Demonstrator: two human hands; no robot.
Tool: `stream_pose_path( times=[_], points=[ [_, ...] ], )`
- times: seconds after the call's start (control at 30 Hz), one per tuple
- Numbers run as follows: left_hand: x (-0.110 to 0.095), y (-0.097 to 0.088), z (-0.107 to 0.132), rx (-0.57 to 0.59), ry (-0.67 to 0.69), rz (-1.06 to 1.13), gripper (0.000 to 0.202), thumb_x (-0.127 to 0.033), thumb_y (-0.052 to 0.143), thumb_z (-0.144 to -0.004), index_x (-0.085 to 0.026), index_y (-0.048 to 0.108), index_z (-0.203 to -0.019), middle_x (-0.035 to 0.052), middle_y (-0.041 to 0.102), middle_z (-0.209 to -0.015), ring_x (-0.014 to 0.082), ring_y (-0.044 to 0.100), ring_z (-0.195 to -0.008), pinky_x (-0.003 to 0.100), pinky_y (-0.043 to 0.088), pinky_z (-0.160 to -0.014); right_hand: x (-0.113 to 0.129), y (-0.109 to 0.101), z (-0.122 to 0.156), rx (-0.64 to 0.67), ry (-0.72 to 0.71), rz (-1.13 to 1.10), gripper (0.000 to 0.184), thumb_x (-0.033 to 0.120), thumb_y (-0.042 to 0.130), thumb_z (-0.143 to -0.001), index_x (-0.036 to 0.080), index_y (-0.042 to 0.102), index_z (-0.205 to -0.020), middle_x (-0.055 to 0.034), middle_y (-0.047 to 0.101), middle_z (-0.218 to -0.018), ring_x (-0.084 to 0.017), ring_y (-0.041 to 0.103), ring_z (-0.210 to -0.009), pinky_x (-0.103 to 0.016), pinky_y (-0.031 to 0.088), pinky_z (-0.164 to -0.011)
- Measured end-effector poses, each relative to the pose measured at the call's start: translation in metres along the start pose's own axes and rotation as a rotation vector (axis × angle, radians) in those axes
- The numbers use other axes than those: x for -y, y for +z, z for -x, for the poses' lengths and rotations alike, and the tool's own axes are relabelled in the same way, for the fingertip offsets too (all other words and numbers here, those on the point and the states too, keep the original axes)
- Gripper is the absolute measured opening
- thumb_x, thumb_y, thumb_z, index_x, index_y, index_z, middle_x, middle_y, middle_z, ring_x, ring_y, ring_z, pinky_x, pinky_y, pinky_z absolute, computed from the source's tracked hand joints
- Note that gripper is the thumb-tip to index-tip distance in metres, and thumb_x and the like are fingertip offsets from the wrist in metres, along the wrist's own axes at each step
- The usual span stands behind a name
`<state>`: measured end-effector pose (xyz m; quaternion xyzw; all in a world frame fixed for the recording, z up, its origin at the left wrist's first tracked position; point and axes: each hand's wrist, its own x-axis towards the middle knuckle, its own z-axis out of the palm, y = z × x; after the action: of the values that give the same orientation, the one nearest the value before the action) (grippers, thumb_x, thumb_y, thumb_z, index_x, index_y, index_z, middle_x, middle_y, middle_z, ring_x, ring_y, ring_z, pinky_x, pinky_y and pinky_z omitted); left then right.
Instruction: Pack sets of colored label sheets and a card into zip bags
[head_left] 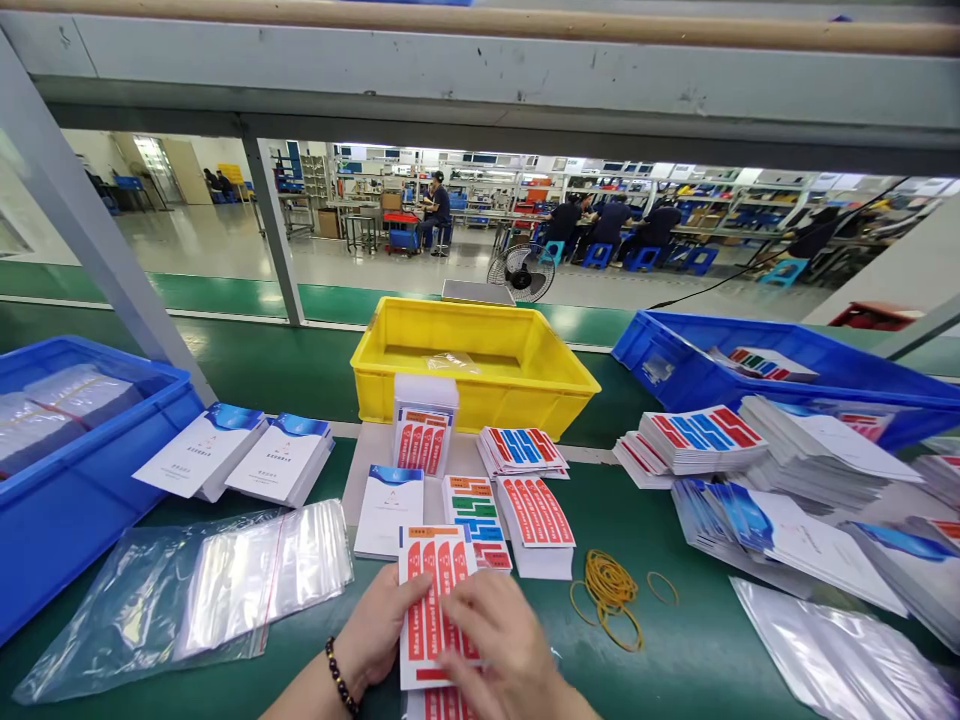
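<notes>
My left hand point(385, 615) grips a red-and-white sticker sheet point(426, 625) at its left edge, thumb on the front. The sheet reads "Max Level" and "Min Level". My right hand point(504, 640) lies over its right side, fingers smeared by motion; whether they pinch it I cannot tell. Below, another red sheet point(439, 703) shows partly. Just beyond stand a white booklet stack point(390, 510) with blue tops, a multicoloured sticker stack point(478, 515), a red sticker stack point(536, 520) and a red-and-blue stack point(523, 450). Red sheets point(424, 442) lean upright against a white block.
A yellow bin point(480, 395) stands behind, with blue bins left point(90, 480) and right point(750, 370). Clear plastic bags point(262, 575) lie left, more bags point(840, 650) right. Rubber bands point(609, 585) lie beside my right hand. Booklet stacks point(281, 460) flank the left bin.
</notes>
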<state>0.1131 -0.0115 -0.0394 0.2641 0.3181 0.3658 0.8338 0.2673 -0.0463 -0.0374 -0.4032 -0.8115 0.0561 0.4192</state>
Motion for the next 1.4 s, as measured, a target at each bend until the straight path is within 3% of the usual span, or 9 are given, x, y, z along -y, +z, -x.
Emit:
stream_pose_path(
  times=[0.13, 0.23, 0.3, 0.47, 0.53, 0.67, 0.93, 1.2, 1.4],
  points=[
    [0.001, -0.002, 0.002, 0.029, -0.094, -0.085, 0.037, -0.037, 0.070, -0.067, -0.010, 0.062, -0.092, 0.0120, 0.069, -0.081, 0.0225, 0.065, -0.071, 0.036, 0.048, -0.074, -0.022, -0.012, -0.001, -0.163, 0.674, -0.504, 0.035, 0.033, 0.055, -0.081, 0.020, 0.050, -0.113, -0.0098, 0.058, -0.099, -0.020, 0.058, -0.081, -0.035, 0.047, -0.072],
    [-0.003, -0.001, 0.004, 0.109, -0.107, -0.262, 0.040, -0.044, 0.065, -0.070, -0.011, 0.062, -0.091, 0.0113, 0.069, -0.081, 0.0210, 0.064, -0.070, 0.034, 0.047, -0.073, -0.031, -0.013, -0.005, 0.001, 0.914, -1.013, 0.039, 0.039, 0.067, -0.070, 0.018, 0.057, -0.101, -0.0071, 0.064, -0.087, -0.020, 0.062, -0.076, -0.033, 0.050, -0.068],
    [-0.009, 0.000, 0.005, 0.149, -0.037, -0.469, 0.039, -0.046, 0.060, -0.073, -0.011, 0.062, -0.090, 0.0100, 0.068, -0.085, 0.0211, 0.062, -0.074, 0.033, 0.046, -0.074, -0.035, -0.014, -0.007, 0.014, 0.940, -1.134, 0.032, 0.037, 0.072, -0.065, 0.016, 0.062, -0.088, -0.0055, 0.066, -0.078, -0.021, 0.063, -0.073, -0.033, 0.050, -0.066],
    [-0.019, -0.004, 0.005, 0.017, 0.226, -1.222, 0.014, -0.023, 0.052, -0.077, -0.016, 0.062, -0.072, 0.0018, 0.061, -0.072, 0.0162, 0.054, -0.070, 0.026, 0.040, -0.067, -0.051, -0.025, -0.014, -0.559, 1.030, -1.038, 0.036, 0.035, 0.078, -0.057, 0.018, 0.063, -0.085, -0.0023, 0.068, -0.073, -0.017, 0.062, -0.059, -0.025, 0.048, -0.049],
    [-0.019, -0.005, 0.005, 0.102, 0.266, -1.381, 0.017, -0.017, 0.049, -0.077, -0.017, 0.063, -0.067, 0.0007, 0.058, -0.068, 0.0147, 0.052, -0.070, 0.025, 0.038, -0.068, -0.053, -0.026, -0.016, -0.656, 1.029, -1.043, 0.039, 0.035, 0.079, -0.056, 0.018, 0.062, -0.087, -0.0022, 0.068, -0.076, -0.016, 0.062, -0.058, -0.025, 0.048, -0.048],
    [-0.017, -0.004, 0.006, 0.242, 0.307, -1.266, 0.020, -0.023, 0.048, -0.081, -0.018, 0.066, -0.072, 0.0028, 0.060, -0.078, 0.0156, 0.052, -0.077, 0.025, 0.038, -0.072, -0.049, -0.021, -0.015, -0.483, 1.042, -1.047, 0.036, 0.035, 0.078, -0.058, 0.016, 0.062, -0.084, -0.0031, 0.068, -0.074, -0.017, 0.062, -0.057, -0.025, 0.048, -0.048],
    [-0.017, -0.004, 0.004, 0.115, 0.248, -0.928, 0.018, -0.032, 0.058, -0.073, -0.016, 0.062, -0.067, 0.0041, 0.050, -0.085, 0.0197, 0.050, -0.085, 0.029, 0.039, -0.078, -0.047, -0.018, -0.011, -0.239, 0.975, -1.008, 0.036, 0.040, 0.074, -0.063, 0.018, 0.057, -0.088, -0.0051, 0.068, -0.084, -0.022, 0.064, -0.074, -0.029, 0.049, -0.057],
    [-0.016, -0.003, 0.005, 0.106, 0.222, -0.924, 0.020, -0.034, 0.056, -0.074, -0.016, 0.058, -0.064, 0.0020, 0.047, -0.081, 0.0181, 0.048, -0.080, 0.028, 0.037, -0.074, -0.049, -0.023, -0.009, -0.205, 0.953, -0.966, 0.044, 0.037, 0.068, -0.070, 0.022, 0.047, -0.106, -0.0024, 0.065, -0.086, -0.017, 0.062, -0.070, -0.026, 0.046, -0.056],
    [-0.013, -0.002, 0.003, 0.068, 0.251, -0.924, 0.020, -0.034, 0.056, -0.075, -0.017, 0.058, -0.064, 0.0040, 0.052, -0.085, 0.0210, 0.049, -0.089, 0.029, 0.036, -0.082, -0.039, -0.017, -0.010, -0.019, 0.892, -0.986, 0.048, 0.037, 0.063, -0.072, 0.024, 0.047, -0.115, -0.0013, 0.063, -0.083, -0.016, 0.060, -0.070, -0.029, 0.047, -0.063]
  ],
)
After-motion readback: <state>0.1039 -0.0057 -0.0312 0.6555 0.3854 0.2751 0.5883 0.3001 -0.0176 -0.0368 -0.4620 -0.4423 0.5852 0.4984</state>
